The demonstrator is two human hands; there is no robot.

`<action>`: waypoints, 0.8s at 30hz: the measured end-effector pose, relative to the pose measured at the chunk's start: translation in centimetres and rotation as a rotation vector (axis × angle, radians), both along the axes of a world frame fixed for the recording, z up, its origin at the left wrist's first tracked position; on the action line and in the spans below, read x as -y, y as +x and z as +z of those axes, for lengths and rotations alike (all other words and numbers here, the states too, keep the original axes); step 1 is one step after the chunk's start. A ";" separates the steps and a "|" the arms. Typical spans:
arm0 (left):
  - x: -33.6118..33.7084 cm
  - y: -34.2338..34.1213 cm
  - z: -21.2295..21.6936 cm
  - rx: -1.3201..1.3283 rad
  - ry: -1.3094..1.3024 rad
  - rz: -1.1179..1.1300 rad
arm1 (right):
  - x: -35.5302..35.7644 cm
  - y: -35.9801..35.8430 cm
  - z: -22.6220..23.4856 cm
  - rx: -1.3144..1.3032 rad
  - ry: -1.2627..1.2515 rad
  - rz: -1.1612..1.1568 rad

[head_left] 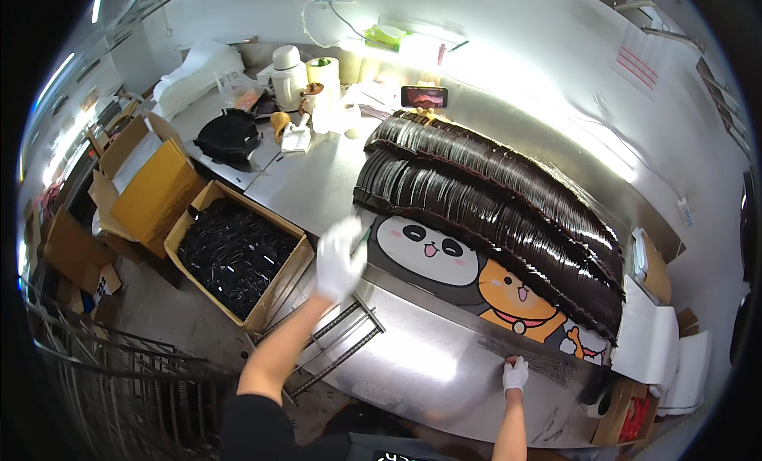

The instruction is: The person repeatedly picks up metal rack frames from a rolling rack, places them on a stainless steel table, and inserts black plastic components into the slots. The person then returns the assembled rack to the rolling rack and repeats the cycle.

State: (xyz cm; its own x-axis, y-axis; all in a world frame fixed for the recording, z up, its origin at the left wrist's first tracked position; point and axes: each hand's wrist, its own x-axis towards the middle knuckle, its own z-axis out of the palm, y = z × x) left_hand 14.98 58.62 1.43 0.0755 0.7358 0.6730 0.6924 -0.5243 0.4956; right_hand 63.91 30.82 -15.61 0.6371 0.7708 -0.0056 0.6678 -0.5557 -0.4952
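Observation:
Two long rows of thin, glossy dark pieces (484, 195) stand packed on edge along the metal table (397, 334). Under their front edge shows a mat with a cartoon panda (429, 250) and an orange cat. My left hand (341, 258), in a white glove, is raised by the near left end of the rows, smeared by motion; its fingers do not show clearly. Close to the table's front, my right hand (515, 376), also gloved, is closed with a small reddish-brown bit at its fingertips, too small to name.
A carton (305, 258) full of small black pieces stands to my left, beside a metal rack (337, 342). At the back are a white jug (288, 76), a black bag-like bundle (228, 137) and a propped phone (424, 97). White sheets (647, 334) lie at right.

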 end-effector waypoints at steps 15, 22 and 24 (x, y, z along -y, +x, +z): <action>31.9 -5.7 0.0 -0.555 -0.744 0.192 | -5.2 -16.6 6.7 -0.493 0.008 0.978; 52.3 -19.3 6.6 -0.339 -0.996 0.956 | -1.2 -25.6 5.2 -0.625 -0.078 1.127; 55.2 -25.9 6.5 -0.348 -1.012 1.221 | 0.9 -30.4 5.4 -0.645 -0.203 1.160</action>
